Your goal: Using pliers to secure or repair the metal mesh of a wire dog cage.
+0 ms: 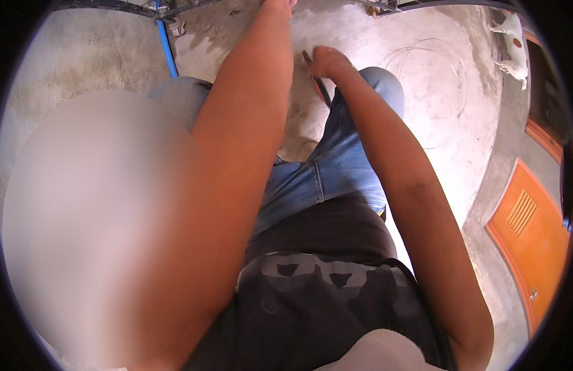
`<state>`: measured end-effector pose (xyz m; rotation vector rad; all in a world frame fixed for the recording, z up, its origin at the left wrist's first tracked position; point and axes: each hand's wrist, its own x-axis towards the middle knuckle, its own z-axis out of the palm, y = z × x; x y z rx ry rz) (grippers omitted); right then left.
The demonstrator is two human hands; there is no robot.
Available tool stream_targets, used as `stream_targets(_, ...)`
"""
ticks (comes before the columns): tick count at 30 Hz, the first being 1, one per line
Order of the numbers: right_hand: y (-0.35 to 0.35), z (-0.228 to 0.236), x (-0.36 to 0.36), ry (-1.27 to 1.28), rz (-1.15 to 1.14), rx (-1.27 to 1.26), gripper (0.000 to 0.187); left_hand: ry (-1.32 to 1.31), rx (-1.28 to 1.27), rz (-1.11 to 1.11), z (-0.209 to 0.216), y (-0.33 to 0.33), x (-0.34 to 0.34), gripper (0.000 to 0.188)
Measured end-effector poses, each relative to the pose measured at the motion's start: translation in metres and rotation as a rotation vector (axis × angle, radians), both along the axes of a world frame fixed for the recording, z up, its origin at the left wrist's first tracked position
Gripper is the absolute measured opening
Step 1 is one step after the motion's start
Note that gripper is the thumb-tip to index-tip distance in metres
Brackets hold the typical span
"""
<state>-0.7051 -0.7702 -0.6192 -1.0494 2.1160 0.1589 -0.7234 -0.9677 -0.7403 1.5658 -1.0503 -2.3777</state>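
My right hand [331,63] is closed around a slim dark tool with a red-orange strip on its handle [324,91]. One end of the tool sticks out past my fingers and the other points back toward my right knee; its exact kind cannot be made out. My left arm stretches forward to the top edge of the head view. There only a sliver of my left hand [291,3] shows, close to a dark metal frame [237,5], with its fingers cut off. Both knees, in blue jeans [351,167], are bent below my arms.
Loops of thin wire [465,80] lie on the concrete floor [435,117] to the right. A blue pipe [166,49] stands at the upper left. A white animal with a brown patch [514,59] is at the far right, beyond an orange door [534,241]. A blurred area covers the left.
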Motion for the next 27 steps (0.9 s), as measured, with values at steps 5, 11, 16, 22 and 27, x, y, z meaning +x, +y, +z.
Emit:
stream_targets(5, -0.036, 0.017, -0.031, -0.009, -0.575, -0.916, 0.035, 0.331, -0.223, -0.287, 0.029, 0.002, 0.024, 0.042)
stream_targets(11, -0.058, 0.005, -0.022, -0.057, -0.626, -1.063, 0.033, 0.196, 0.167, -0.071, 0.034, 0.014, 0.021, 0.029)
stream_targets(16, -0.047, 0.000, -0.047, -0.024, -0.644, -1.000, 0.031, 0.164, 0.256, -0.112, 0.050, 0.030, 0.009, 0.031)
stream_targets(22, -0.045, -0.010, -0.063, -0.011, -0.457, -0.863, 0.030, 0.120, 0.150, -0.067, 0.065, 0.042, 0.010, 0.029)
stream_targets(27, -0.049, -0.005, -0.061, 0.052, -0.304, -0.797, 0.029, 0.194, 0.136, -0.095, 0.042, 0.025, 0.020, 0.023)
